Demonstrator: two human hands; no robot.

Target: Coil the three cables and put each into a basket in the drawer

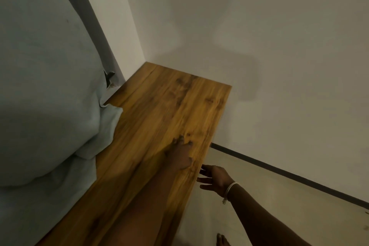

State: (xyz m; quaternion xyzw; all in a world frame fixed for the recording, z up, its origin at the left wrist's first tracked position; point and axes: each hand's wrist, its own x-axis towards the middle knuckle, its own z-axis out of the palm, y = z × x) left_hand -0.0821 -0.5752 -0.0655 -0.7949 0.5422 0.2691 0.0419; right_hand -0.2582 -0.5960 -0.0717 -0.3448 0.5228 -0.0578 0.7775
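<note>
No cables, baskets or drawer front can be seen from the head camera, so where the task's things lie cannot be told; the judgement is that the drawer sits under the long top of the wooden unit (165,118), on its outer edge side, since that edge is where the right hand is placed. The honey-brown, streaky-grained wooden unit runs its long axis away from the person toward the room corner, flanked on the person's left by a pale grey-blue fabric bedsheet (50,106) that bulges and laps onto the wood, and on the right by a cream floor (249,195) met by a dark skirting strip (289,173) at the foot of the plain off-white wall (259,36). The left hand (180,155) lies on the top surface, blurred, fingers spread and flattish against the wood, holding nothing. The right hand (213,178), with a thin white string bracelet (229,190) at the wrist, hangs just beside the outer edge, off the top and over the floor, fingers loosely extended toward the edge and empty. That makes the right hand the nearer one to whatever front face hangs below the edge, which is hidden from this angle. A bare foot (222,240) shows at the bottom of the frame on the floor
</note>
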